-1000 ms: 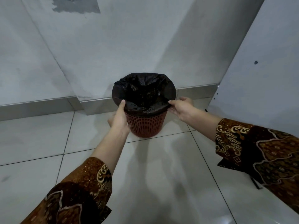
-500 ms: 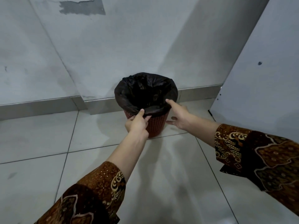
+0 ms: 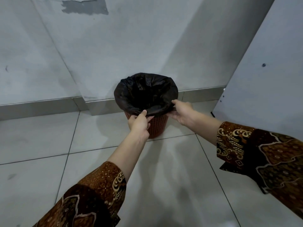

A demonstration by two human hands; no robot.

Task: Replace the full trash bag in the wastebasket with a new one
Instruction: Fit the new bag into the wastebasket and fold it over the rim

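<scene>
A small red lattice wastebasket (image 3: 158,126) stands on the tiled floor against the wall's corner. A black trash bag (image 3: 146,92) lines it, its edge folded out over the rim. My left hand (image 3: 139,122) pinches the bag's folded edge at the near rim. At the near right rim my right hand (image 3: 182,113) grips the same folded edge between thumb and fingers. The inside of the bag is dark and its contents cannot be made out.
A grey wall with a metal skirting (image 3: 41,108) runs behind the basket. A white panel (image 3: 265,79) stands close on the right. Pale floor tiles (image 3: 164,185) stretch toward me.
My left hand slid from the basket's left side round to the near rim and pinched the bag's edge. My right hand took hold of the edge at the right rim again.
</scene>
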